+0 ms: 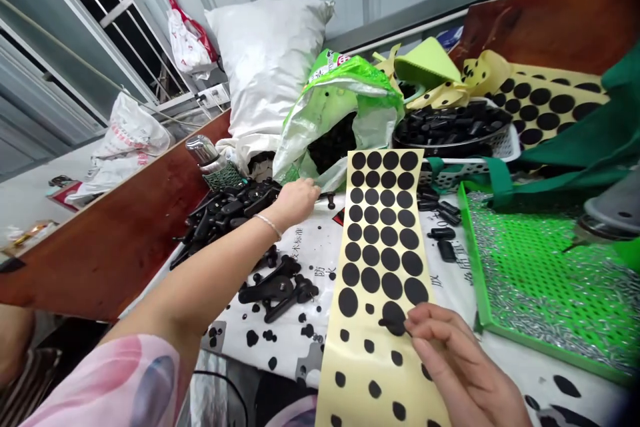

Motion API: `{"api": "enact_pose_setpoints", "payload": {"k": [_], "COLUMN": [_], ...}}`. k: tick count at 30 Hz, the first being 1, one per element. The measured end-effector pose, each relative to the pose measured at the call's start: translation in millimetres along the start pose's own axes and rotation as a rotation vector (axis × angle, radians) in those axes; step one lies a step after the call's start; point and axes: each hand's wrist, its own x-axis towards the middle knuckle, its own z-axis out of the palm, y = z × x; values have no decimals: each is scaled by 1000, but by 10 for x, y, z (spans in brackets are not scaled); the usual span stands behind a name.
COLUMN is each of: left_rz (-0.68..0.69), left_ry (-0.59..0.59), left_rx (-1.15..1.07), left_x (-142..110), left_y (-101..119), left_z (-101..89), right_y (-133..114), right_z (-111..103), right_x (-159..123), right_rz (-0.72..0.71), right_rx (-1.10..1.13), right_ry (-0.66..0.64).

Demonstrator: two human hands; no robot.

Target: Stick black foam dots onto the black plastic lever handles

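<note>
A long yellow backing sheet lies across the work surface, carrying rows of round black adhesive rubber pads. My right hand is at its lower part, pinching one large black pad between thumb and fingers as it lifts from the backing. My left hand reaches across the printed white sheet, fingers by the edge of a green and white plastic bag. Close to those fingers stands a small black part. A heap of black plastic parts lies left of my left hand, and several more lie below my forearm.
A green perforated tray of small metal screws sits at the right, below a white basket of black parts. A steel flask stands by a brown wooden board. White sacks and green cloth are behind.
</note>
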Motion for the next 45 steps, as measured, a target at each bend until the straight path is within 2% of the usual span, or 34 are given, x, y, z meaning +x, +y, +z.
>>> {"api": "enact_pose_setpoints", "payload": {"k": [2,4,6,7,8,10,15,17,19,20,21,23,25,26,28,30,33,35,36,38,41,43,45], "left_rz": [50,157,369,453,512,560,627,574,395,264,130,-83,-186,-214,-272,-348,-461,-513,-529,-549,-524,-481,-443], "left_ry": [64,209,540,677,764,842,881,876,824,771,687,425,120,0,-116,-120,-40,23,51,97,125,126,126], "left_rx": [-1,-34,-119,-156,-188,-252,-426,-497,-677,-845,-1059,-1554,-1956,-2077,-2208,-2253,-2251,-2214,-2192,-2146,-2073,-2023,-1980], "left_x": [-254,-537,-813,-937,-1046,-1211,-1386,-1442,-1515,-1555,-1592,-1650,-1678,-1682,-1678,-1671,-1664,-1662,-1660,-1658,-1662,-1673,-1689], "left_y": [-51,-11,117,205,302,497,812,869,917,945,976,1044,1111,1139,1179,1198,1209,1222,1230,1251,1268,1263,1247], "left_z": [-111,-185,-227,-243,-258,-288,-262,-202,-144,-124,-110,-102,-106,-108,-107,-97,-71,-46,-32,-10,-1,-14,-28], "right_y": [-2,-35,-115,-171,-236,-372,-614,-652,-654,-644,-626,-578,-530,-511,-495,-515,-599,-673,-711,-782,-871,-909,-923], "right_z": [-2,-9,-12,-7,3,42,190,236,269,283,298,330,366,381,393,365,241,139,96,48,74,127,179], "right_x": [6,28,74,107,146,235,410,415,381,355,326,268,221,206,196,216,293,358,389,442,487,503,514], "right_rz": [57,116,141,147,153,183,176,153,128,106,79,16,-52,-76,-104,-111,-75,44,136,340,598,683,705], "right_rx": [98,192,270,304,340,419,558,584,574,548,511,419,343,316,279,248,160,135,153,226,310,335,349], "right_ry": [36,55,28,-4,-42,-126,-381,-418,-364,-319,-279,-233,-236,-249,-277,-253,-63,33,41,-27,-217,-299,-327]}}
